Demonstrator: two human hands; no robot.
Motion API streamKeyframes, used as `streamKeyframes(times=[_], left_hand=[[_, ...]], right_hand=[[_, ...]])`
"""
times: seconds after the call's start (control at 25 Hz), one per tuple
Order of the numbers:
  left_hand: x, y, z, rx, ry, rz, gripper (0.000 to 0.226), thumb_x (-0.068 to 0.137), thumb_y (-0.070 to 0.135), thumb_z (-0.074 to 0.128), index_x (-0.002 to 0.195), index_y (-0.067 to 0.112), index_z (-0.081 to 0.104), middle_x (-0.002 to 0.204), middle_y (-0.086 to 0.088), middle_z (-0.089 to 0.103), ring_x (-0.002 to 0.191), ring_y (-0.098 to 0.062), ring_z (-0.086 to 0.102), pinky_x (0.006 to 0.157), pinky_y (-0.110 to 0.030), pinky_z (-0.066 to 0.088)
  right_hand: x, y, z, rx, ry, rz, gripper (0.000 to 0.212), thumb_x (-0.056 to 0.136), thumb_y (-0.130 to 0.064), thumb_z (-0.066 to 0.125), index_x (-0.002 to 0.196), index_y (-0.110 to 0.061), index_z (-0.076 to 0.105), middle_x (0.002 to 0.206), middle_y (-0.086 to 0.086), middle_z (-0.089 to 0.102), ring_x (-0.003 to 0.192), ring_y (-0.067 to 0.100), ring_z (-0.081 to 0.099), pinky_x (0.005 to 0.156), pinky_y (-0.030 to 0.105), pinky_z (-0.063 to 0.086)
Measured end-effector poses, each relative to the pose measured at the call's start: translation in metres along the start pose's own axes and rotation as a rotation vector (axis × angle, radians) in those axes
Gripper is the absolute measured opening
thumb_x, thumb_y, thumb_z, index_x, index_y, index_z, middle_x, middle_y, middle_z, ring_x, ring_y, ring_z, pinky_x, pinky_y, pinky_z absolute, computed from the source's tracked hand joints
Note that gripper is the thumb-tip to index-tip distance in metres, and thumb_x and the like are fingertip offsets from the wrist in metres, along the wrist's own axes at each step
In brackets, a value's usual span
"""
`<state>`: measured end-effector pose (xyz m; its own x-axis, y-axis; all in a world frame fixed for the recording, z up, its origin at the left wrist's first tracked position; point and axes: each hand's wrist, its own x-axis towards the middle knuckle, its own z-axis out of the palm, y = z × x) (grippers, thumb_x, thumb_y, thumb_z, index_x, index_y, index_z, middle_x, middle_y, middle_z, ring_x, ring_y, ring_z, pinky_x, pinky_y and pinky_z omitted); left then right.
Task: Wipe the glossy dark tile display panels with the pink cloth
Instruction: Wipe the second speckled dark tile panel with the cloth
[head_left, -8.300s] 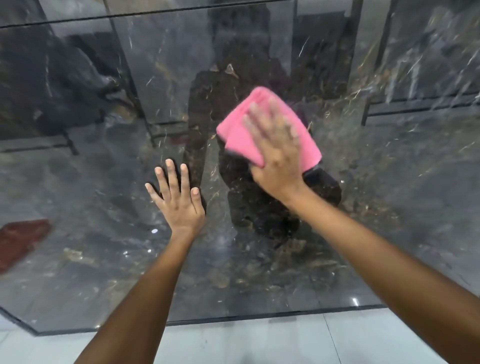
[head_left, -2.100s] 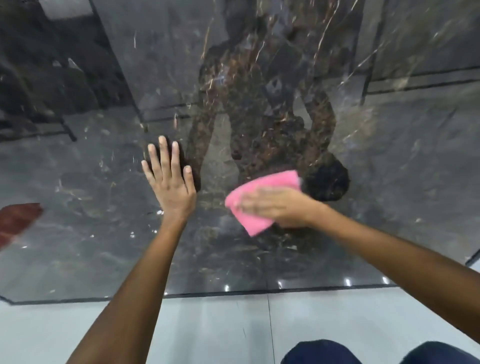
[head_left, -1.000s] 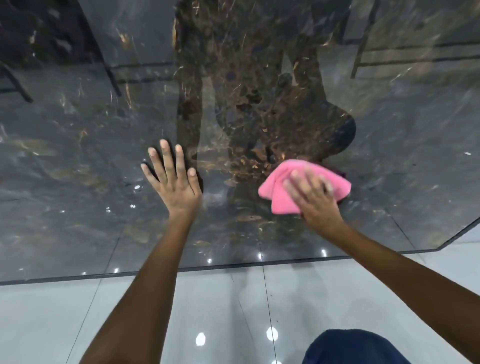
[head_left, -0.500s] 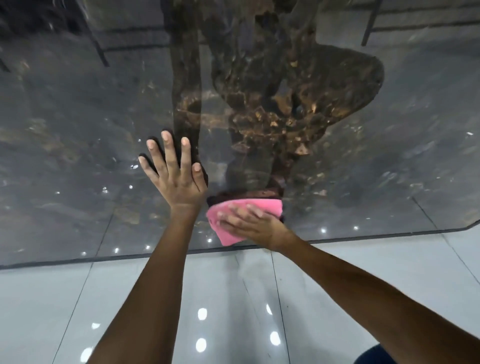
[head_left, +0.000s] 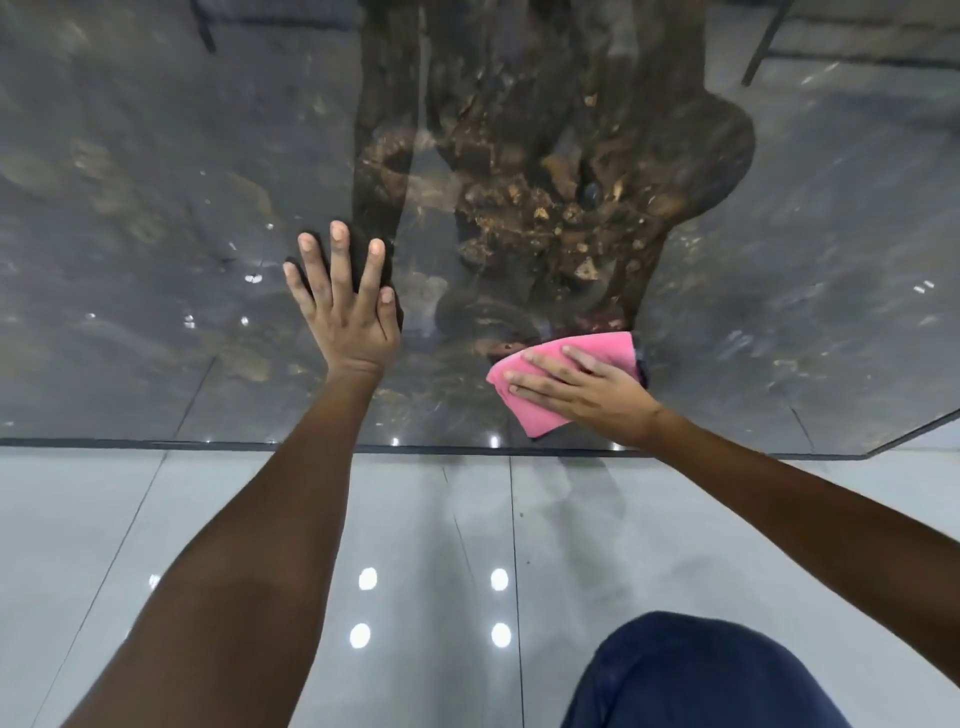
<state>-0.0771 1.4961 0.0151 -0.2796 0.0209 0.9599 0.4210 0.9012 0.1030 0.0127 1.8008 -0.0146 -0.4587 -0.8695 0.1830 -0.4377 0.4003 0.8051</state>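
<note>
The right hand (head_left: 587, 392) has slid the pink cloth (head_left: 566, 384) from beside the left hand toward the right, low on the dark tile panel (head_left: 156, 208), just above its bottom edge. Its fingers (head_left: 540, 371) lie nearly straight and press the cloth flat. The left hand (head_left: 345, 306) stays spread on the panel, holding nothing. The lowest strip is now being wiped; this panel seems nearly finished.

pink cloth (head_left: 558, 382): folded, flat against the panel near its lower edge, partly covered | dark tile panel (head_left: 156, 208): glossy, grey-veined with brown-gold flecks, reflective, bottom edge meeting the pale floor
</note>
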Motion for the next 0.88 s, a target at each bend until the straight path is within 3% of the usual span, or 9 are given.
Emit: streamKeyframes(times=[0.08, 0.2, 0.36, 0.56, 0.64, 0.76, 0.8, 0.84, 0.88], left_hand=[[0.002, 0.018, -0.010, -0.057, -0.061, -0.168, 0.045, 0.105, 0.032, 0.025, 0.150, 0.026, 0.027, 0.160, -0.008, 0.019, 0.151, -0.026, 0.003, 0.119, -0.053, 0.006], [0.038, 0.066, -0.032, -0.157, -0.062, -0.378, 0.038, 0.103, 0.028, 0.035, 0.139, 0.015, 0.039, 0.150, -0.021, 0.035, 0.144, -0.037, 0.019, 0.116, -0.058, 0.009], [0.180, 0.117, -0.041, -0.245, 0.047, -0.263, 0.043, 0.100, 0.024, 0.041, 0.141, 0.010, 0.042, 0.150, -0.023, 0.037, 0.142, -0.036, 0.023, 0.119, -0.046, 0.001], [0.318, 0.165, -0.052, -0.249, 0.163, -0.150, 0.047, 0.101, 0.025, 0.041, 0.144, 0.008, 0.042, 0.153, -0.016, 0.036, 0.143, -0.035, 0.027, 0.118, -0.050, 0.007], [0.326, 0.168, -0.050, -0.168, 0.152, -0.132, 0.049, 0.103, 0.029, 0.037, 0.149, 0.012, 0.037, 0.156, -0.010, 0.032, 0.145, -0.033, 0.024, 0.117, -0.054, 0.010], [0.324, 0.165, -0.044, -0.110, 0.132, -0.126, 0.051, 0.105, 0.030, 0.035, 0.152, 0.015, 0.029, 0.159, -0.009, 0.027, 0.147, -0.032, 0.020, 0.117, -0.056, 0.010], [0.323, 0.165, -0.044, -0.119, 0.127, -0.126, 0.051, 0.104, 0.030, 0.034, 0.153, 0.015, 0.027, 0.159, -0.009, 0.026, 0.147, -0.032, 0.019, 0.117, -0.056, 0.009], [0.323, 0.164, -0.046, -0.124, 0.128, -0.123, 0.052, 0.104, 0.030, 0.034, 0.153, 0.015, 0.026, 0.159, -0.009, 0.026, 0.147, -0.032, 0.018, 0.117, -0.056, 0.009], [0.323, 0.164, -0.046, -0.123, 0.127, -0.118, 0.052, 0.104, 0.029, 0.034, 0.153, 0.015, 0.024, 0.160, -0.009, 0.025, 0.147, -0.032, 0.017, 0.118, -0.056, 0.008]], right_hand=[[0.007, 0.030, -0.025, 0.010, 0.002, -0.002, 0.066, 0.091, -0.002, 0.035, 0.153, -0.016, 0.015, 0.157, -0.004, 0.021, 0.143, 0.022, 0.026, 0.116, 0.043, 0.014], [0.018, 0.108, -0.076, 0.047, 0.100, 0.275, 0.072, 0.084, -0.017, 0.044, 0.152, -0.018, 0.022, 0.157, -0.003, 0.024, 0.148, 0.022, 0.014, 0.116, 0.044, 0.008], [0.049, 0.206, -0.144, 0.087, 0.331, 0.664, 0.066, 0.085, -0.026, 0.053, 0.147, -0.011, 0.036, 0.153, 0.007, 0.037, 0.147, 0.023, 0.019, 0.116, 0.044, 0.012], [0.027, 0.229, -0.164, 0.069, 0.146, 0.488, 0.084, 0.071, -0.017, 0.063, 0.148, -0.006, 0.031, 0.153, 0.013, 0.034, 0.143, 0.026, 0.026, 0.119, 0.037, 0.007], [0.001, 0.269, -0.176, 0.119, 0.300, 0.798, 0.089, 0.067, -0.020, 0.072, 0.146, -0.001, 0.035, 0.152, 0.019, 0.034, 0.143, 0.028, 0.026, 0.119, 0.035, 0.010], [-0.013, 0.345, -0.213, 0.334, 0.721, 1.511, 0.083, 0.075, -0.015, 0.065, 0.148, 0.001, 0.028, 0.156, 0.020, 0.022, 0.146, 0.033, 0.014, 0.117, 0.036, 0.009], [-0.004, 0.355, -0.224, 0.449, 0.813, 1.652, 0.083, 0.077, -0.010, 0.062, 0.150, -0.001, 0.024, 0.159, 0.017, 0.016, 0.148, 0.032, 0.010, 0.118, 0.037, 0.008], [0.007, 0.354, -0.229, 0.538, 0.825, 1.649, 0.086, 0.076, -0.007, 0.062, 0.151, -0.002, 0.019, 0.160, 0.014, 0.010, 0.148, 0.031, 0.007, 0.119, 0.039, 0.008], [0.015, 0.345, -0.227, 0.547, 0.734, 1.500, 0.091, 0.075, -0.007, 0.064, 0.152, -0.003, 0.016, 0.160, 0.010, 0.006, 0.148, 0.029, 0.006, 0.121, 0.041, 0.008]])
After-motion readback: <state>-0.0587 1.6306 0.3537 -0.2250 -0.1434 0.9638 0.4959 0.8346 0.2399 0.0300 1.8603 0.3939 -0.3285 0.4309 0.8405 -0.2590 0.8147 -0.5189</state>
